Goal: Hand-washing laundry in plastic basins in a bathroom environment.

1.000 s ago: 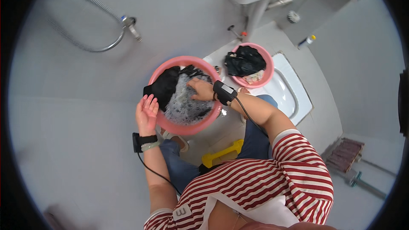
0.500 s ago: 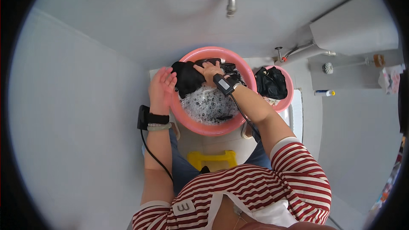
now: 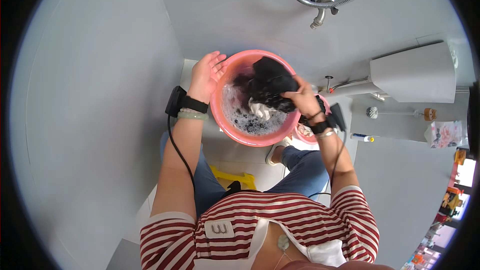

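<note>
A large pink basin point(image 3: 216, 112) stands on the floor with foamy water point(image 3: 250, 126) in it. My right hand point(image 3: 301, 99) is closed on a bunched, wet black garment point(image 3: 272, 77) at the basin's right side, lifted partly out of the foam. Beneath the dark cloth shows a crumpled white piece of fabric point(image 3: 261, 109). My left hand point(image 3: 206, 74) is by the basin's left rim with its fingers apart, holding nothing; whether it touches the rim I cannot tell.
A smaller pink basin point(image 3: 306, 137) with dark cloth sits to the right, partly behind my right forearm. Between my legs is a yellow stool point(image 3: 242, 180). A tap point(image 3: 317, 19) with a metal hose point(image 3: 345, 1) is on the wall ahead. A toilet brush point(image 3: 400, 113) hangs at right.
My right hand has gone from lying spread over the cloth to gripping the black garment, raised and carried to the right. White fabric has come into sight. My view has shifted left.
</note>
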A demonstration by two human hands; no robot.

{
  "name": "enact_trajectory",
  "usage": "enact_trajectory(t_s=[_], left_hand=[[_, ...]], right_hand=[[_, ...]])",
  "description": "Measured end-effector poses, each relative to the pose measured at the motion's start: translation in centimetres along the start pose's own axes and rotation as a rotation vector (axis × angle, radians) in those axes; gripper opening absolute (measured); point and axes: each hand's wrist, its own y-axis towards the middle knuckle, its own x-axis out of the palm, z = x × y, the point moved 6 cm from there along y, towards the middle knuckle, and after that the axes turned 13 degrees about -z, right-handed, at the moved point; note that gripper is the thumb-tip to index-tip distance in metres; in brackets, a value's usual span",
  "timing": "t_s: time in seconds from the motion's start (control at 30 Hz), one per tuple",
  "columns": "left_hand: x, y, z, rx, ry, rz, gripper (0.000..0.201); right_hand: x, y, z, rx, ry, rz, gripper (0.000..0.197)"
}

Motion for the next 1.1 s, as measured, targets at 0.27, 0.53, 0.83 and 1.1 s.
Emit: enact_trajectory(t_s=[0.27, 0.53, 0.83, 1.1], left_hand=[[0.0, 0.0, 0.0, -0.002, -0.009, -0.05, 0.021], [0.3, 0.3, 0.0, -0.011, 0.0, -0.051, 0.021], [-0.2, 0.1, 0.3, -0.017, -0.001, -0.021, 0.024], [0.1, 0.0, 0.0, -0.059, -0.007, -0.051, 0.025]], right_hand=[[-2.6, -5.6, -13.3, -0.225, 0.225, 0.099, 0.035], [0.3, -0.5, -7.7, -0.092, 0.08, 0.082, 0.035], [5.2, 5.7, 6.0, 0.048, 0.084, -0.003, 0.046], [3.0, 4.6, 14.5, 0.466, -1.2, -0.214, 0.113]])
